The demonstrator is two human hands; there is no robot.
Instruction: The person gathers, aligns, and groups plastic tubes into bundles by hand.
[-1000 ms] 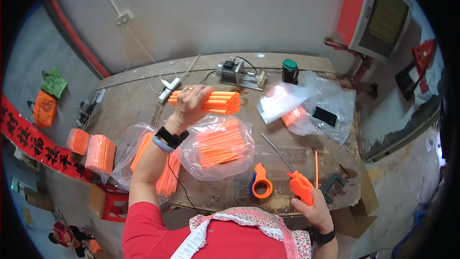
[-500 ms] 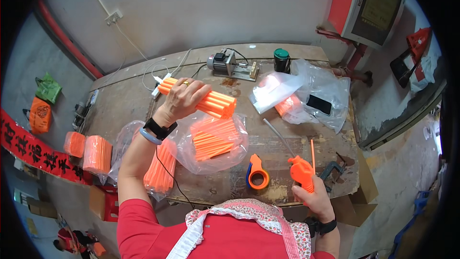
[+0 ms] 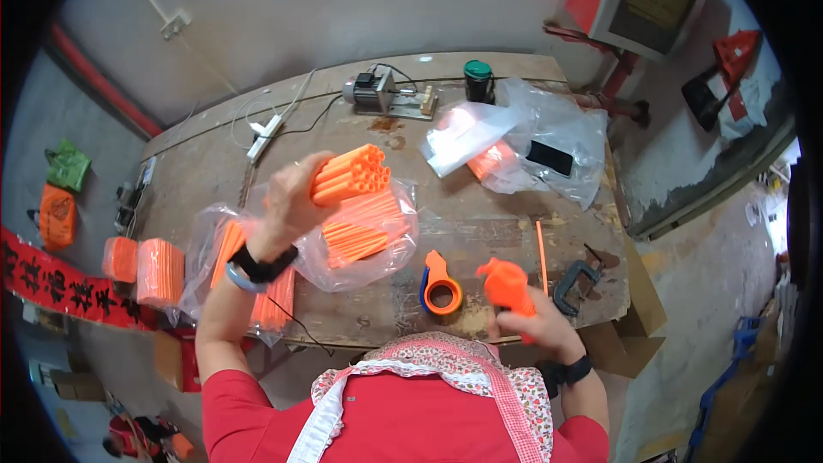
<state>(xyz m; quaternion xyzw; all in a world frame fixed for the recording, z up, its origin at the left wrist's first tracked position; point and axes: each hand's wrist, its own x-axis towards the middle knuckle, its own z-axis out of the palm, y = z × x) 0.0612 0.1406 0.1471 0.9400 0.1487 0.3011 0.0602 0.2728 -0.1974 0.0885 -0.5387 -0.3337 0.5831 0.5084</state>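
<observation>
My left hand (image 3: 296,193) is closed round a thick bundle of orange tubes (image 3: 353,176), whose round open ends face up and right. It is raised above an open clear plastic bag (image 3: 401,244) holding more orange tubes (image 3: 356,242). In my right hand (image 3: 544,326), near the front right edge of the table, is an orange hand tool (image 3: 506,285); its exact kind is unclear. Left of that tool lies an orange and blue tape dispenser (image 3: 440,283). A single orange tube (image 3: 541,255) and a metal clamp (image 3: 576,285) lie to its right.
Wrapped bundles of orange tubes (image 3: 160,273) stand at the table's left edge. Toward the back are a small motor (image 3: 370,93), a power strip (image 3: 265,139) and a green-lidded cup (image 3: 478,83). A phone (image 3: 549,157) rests on plastic bags at the right. A black cord (image 3: 300,324) hangs near the front.
My left hand has turned the tube bundle so its ends point more upward, and brought it slightly left. The right hand's tool has shifted left; the grey rod beside it no longer shows.
</observation>
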